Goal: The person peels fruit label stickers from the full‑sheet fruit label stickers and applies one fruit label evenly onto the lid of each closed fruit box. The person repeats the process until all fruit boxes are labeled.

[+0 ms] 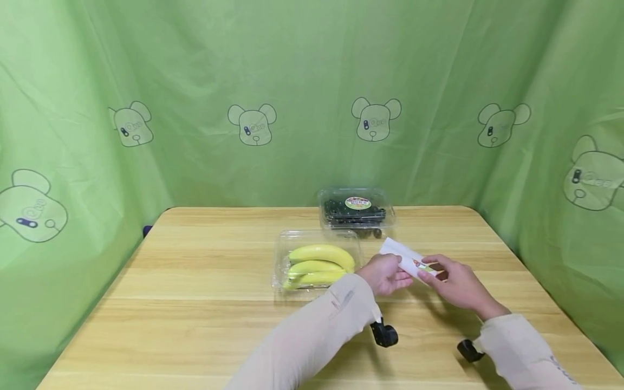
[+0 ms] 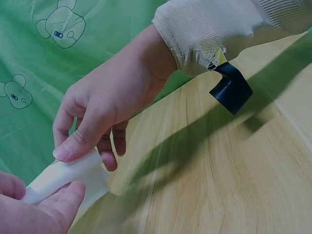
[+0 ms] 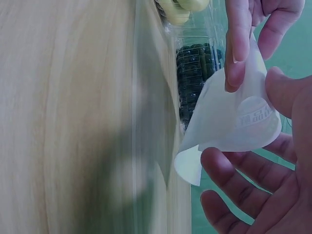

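Note:
Both hands hold a curled white label sheet (image 1: 397,250) above the table, with a colourful sticker (image 1: 421,265) at its right end. My left hand (image 1: 384,273) pinches the sheet's left part between thumb and fingers. At the sticker end, my right hand (image 1: 460,283) grips the edge with thumb and fingertips. In the right wrist view the sheet (image 3: 214,117) bends into an open roll, and a printed mark shows faintly through it. Left of the hands lies a clear plastic box (image 1: 281,249) with several yellow bananas (image 1: 319,265).
Behind the hands, a second clear box (image 1: 389,219) holds dark grape-like fruit (image 1: 353,215) and bears an oval fruit sticker (image 1: 358,203). The wooden table (image 1: 185,303) ends at a green curtain (image 1: 312,54) on the back and sides. Black wrist mounts (image 1: 385,333) hang below the sleeves.

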Demonstrator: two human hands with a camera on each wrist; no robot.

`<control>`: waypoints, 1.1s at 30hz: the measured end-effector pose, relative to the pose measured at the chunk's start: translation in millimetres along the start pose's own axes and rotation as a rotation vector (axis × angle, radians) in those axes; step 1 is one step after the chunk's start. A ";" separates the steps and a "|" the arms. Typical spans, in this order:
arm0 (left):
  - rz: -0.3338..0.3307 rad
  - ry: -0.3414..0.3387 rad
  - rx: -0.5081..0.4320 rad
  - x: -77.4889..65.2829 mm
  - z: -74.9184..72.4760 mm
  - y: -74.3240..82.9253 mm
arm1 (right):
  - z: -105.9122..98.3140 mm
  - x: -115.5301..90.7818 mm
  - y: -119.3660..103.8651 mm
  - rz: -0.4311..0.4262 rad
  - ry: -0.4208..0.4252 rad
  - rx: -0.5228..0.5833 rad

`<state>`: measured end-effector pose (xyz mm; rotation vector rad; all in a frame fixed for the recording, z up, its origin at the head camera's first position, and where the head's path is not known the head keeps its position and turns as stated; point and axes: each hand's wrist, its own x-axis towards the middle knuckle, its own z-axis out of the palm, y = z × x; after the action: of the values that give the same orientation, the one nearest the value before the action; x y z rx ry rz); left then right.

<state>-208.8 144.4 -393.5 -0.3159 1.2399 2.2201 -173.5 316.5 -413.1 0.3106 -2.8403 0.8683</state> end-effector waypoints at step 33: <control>0.006 -0.022 0.038 -1.3 0.3 -1.5 | -0.1 0.4 2.0 -0.048 0.033 0.006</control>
<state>-206.9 144.8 -393.7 -0.2723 1.2709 2.1963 -174.3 318.1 -414.0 0.3596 -2.7882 0.8644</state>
